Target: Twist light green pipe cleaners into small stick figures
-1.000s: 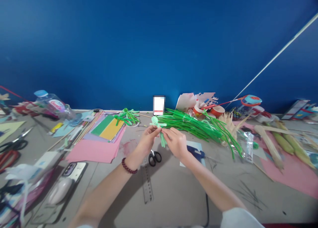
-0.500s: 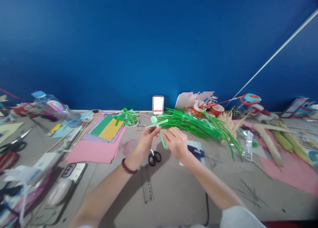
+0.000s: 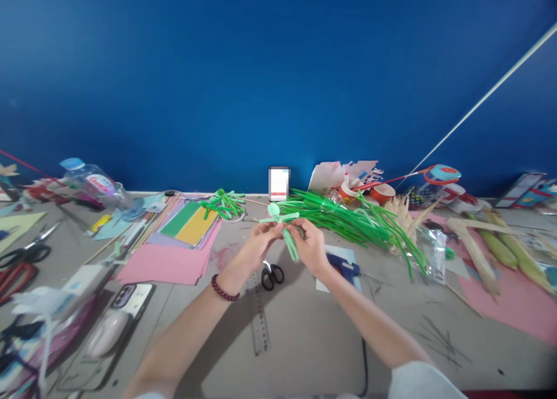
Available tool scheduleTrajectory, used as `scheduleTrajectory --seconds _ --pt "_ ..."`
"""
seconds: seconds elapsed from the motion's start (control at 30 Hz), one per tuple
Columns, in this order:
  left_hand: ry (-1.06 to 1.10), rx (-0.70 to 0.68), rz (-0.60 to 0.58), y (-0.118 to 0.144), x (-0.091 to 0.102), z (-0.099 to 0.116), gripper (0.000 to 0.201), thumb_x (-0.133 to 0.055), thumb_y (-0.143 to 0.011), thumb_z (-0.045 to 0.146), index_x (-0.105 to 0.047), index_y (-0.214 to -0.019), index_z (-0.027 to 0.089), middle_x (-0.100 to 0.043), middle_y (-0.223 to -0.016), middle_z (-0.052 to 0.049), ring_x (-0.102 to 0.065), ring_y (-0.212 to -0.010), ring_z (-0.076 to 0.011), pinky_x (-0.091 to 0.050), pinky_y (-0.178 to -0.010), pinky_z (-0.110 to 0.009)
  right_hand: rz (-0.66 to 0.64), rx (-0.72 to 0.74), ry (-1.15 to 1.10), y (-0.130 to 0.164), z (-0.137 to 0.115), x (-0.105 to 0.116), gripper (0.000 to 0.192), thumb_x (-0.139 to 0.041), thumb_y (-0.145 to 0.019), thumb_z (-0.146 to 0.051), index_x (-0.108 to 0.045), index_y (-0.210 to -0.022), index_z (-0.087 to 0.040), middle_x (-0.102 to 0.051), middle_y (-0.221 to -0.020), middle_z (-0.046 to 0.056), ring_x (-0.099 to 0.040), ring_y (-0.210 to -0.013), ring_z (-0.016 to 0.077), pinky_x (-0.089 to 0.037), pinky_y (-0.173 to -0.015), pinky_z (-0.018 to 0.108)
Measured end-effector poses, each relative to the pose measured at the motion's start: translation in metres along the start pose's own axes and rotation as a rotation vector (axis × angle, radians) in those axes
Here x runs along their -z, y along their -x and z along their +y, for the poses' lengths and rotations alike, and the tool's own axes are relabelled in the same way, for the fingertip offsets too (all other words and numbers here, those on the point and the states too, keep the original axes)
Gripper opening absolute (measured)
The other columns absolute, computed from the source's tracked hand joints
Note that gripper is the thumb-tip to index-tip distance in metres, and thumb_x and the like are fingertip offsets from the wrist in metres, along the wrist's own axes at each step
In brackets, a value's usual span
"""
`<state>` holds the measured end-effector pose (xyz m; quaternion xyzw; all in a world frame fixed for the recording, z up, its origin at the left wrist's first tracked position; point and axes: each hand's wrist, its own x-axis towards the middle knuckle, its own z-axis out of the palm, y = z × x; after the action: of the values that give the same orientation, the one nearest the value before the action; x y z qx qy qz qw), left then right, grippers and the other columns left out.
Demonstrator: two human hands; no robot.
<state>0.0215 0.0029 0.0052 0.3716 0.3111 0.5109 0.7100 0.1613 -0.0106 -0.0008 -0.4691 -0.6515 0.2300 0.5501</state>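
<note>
Between my two hands is a small pale-green pipe cleaner figure (image 3: pixel 290 245) with a round coiled head, two arms stuck out sideways and legs hanging down. My left hand (image 3: pixel 262 236) pinches it at the left side of its middle. My right hand (image 3: pixel 308 243) grips it from the right with thumb and fingers, near the upper legs. The fingertips partly cover its body. Just below my hands lie black-handled scissors (image 3: pixel 272 276) and a clear ruler (image 3: pixel 260 323). Behind them spreads a big bundle of green pipe cleaners (image 3: pixel 343 216).
Coloured paper sheets (image 3: pixel 165 264) and finished-looking green pipe cleaner pieces (image 3: pixel 223 203) lie to the left. A phone (image 3: pixel 130 300) with a white mouse (image 3: pixel 108 334) on it sits front left. A blue glue gun (image 3: pixel 343 265) rests at right, near corn husks (image 3: pixel 505 245). A plastic bottle (image 3: pixel 93 181) leans at far left.
The figure's legs are more exposed, as my right hand has shifted its grip and its fingers have moved off them slightly. My left hand stays on the figure.
</note>
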Motion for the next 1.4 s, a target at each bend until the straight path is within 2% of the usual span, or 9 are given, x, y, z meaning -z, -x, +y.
scheduleTrajectory --seconds 0.23,0.37,0.43,0.6,0.77,0.97,1.17,1.27,1.4 --pt "0.144 0.107 -0.057 0.003 -0.007 -0.001 0.018 -0.077 -0.065 0.029 -0.071 -0.076 0.016 -0.068 -0.08 -0.004 -0.061 -0.076 -0.0151 -0.045 -0.071 -0.026 -0.054 -0.22 -0.267 0.003 0.001 -0.009 0.027 -0.057 -0.081 -0.042 -0.068 -0.08 -0.018 -0.065 -0.07 0.003 -0.058 -0.062 0.0146 -0.046 -0.055 0.024" --pt "0.138 0.095 -0.062 0.002 -0.008 -0.003 0.024 -0.077 -0.065 0.029 -0.072 -0.086 0.017 -0.07 -0.085 -0.004 -0.061 -0.081 -0.0173 -0.044 -0.071 -0.026 -0.079 -0.426 -0.457 0.002 0.002 -0.013 0.031 -0.063 -0.074 -0.047 -0.068 -0.076 -0.017 -0.058 -0.054 -0.001 -0.05 -0.047 0.0116 -0.04 -0.043 0.022" --pt "0.099 0.067 -0.018 0.003 -0.009 -0.003 0.024 -0.076 -0.066 0.029 -0.072 -0.087 0.017 -0.07 -0.089 -0.005 -0.061 -0.084 -0.0177 -0.043 -0.072 -0.026 -0.06 -0.452 -0.477 0.0 0.003 -0.012 0.031 -0.065 -0.072 -0.047 -0.068 -0.075 -0.017 -0.059 -0.055 0.0 -0.051 -0.047 0.0119 -0.041 -0.043 0.023" --pt "0.005 0.016 0.136 0.004 -0.011 -0.004 0.017 -0.078 -0.063 0.028 -0.071 -0.075 0.019 -0.069 -0.083 -0.002 -0.058 -0.076 -0.0125 -0.04 -0.067 -0.024 0.001 -0.175 -0.148 0.0 0.001 -0.006 0.023 -0.06 -0.079 -0.039 -0.071 -0.079 -0.02 -0.07 -0.074 0.004 -0.062 -0.066 0.0173 -0.049 -0.062 0.029" --pt "0.0 -0.043 0.177 0.003 -0.009 -0.006 0.017 -0.079 -0.06 0.028 -0.069 -0.07 0.019 -0.067 -0.075 0.0 -0.055 -0.069 -0.0113 -0.038 -0.067 -0.024 -0.014 0.118 0.132 0.005 -0.001 -0.001 0.02 -0.053 -0.086 -0.03 -0.071 -0.084 -0.021 -0.072 -0.079 0.006 -0.064 -0.068 0.0179 -0.049 -0.066 0.029" --pt "-0.014 -0.104 0.145 0.003 -0.009 -0.002 0.01 -0.078 -0.063 0.022 -0.069 -0.067 0.02 -0.064 -0.075 0.001 -0.054 -0.074 -0.0128 -0.041 -0.069 -0.025 -0.101 0.14 0.105 0.0 -0.002 0.006 0.02 -0.052 -0.088 -0.028 -0.071 -0.085 -0.021 -0.07 -0.078 0.005 -0.062 -0.069 0.0163 -0.047 -0.066 0.027" --pt "0.008 -0.112 0.016 0.004 -0.01 -0.001 0.013 -0.074 -0.069 0.027 -0.071 -0.077 0.017 -0.067 -0.082 -0.003 -0.058 -0.083 -0.016 -0.043 -0.079 -0.028 -0.116 -0.204 -0.218 -0.006 0.003 0.002 0.021 -0.062 -0.077 -0.038 -0.071 -0.076 -0.019 -0.069 -0.072 0.003 -0.061 -0.065 0.0172 -0.046 -0.059 0.027" --pt "0.051 -0.084 -0.025 0.004 -0.009 -0.002 0.016 -0.075 -0.069 0.029 -0.071 -0.078 0.016 -0.067 -0.081 -0.003 -0.059 -0.081 -0.0157 -0.043 -0.079 -0.027 -0.181 -0.415 -0.489 -0.005 0.003 -0.004 0.03 -0.067 -0.07 -0.047 -0.066 -0.066 -0.017 -0.059 -0.056 -0.001 -0.049 -0.049 0.0113 -0.039 -0.047 0.023" --pt "0.128 0.046 -0.1 0.004 -0.006 -0.003 0.022 -0.075 -0.069 0.033 -0.071 -0.082 0.016 -0.066 -0.074 -0.003 -0.057 -0.065 -0.0129 -0.044 -0.065 -0.026 -0.391 -0.703 -0.871 -0.001 -0.003 -0.006 0.038 -0.072 -0.064 -0.053 -0.056 -0.061 -0.018 -0.039 -0.044 -0.008 -0.028 -0.038 0.0059 -0.026 -0.037 0.021"
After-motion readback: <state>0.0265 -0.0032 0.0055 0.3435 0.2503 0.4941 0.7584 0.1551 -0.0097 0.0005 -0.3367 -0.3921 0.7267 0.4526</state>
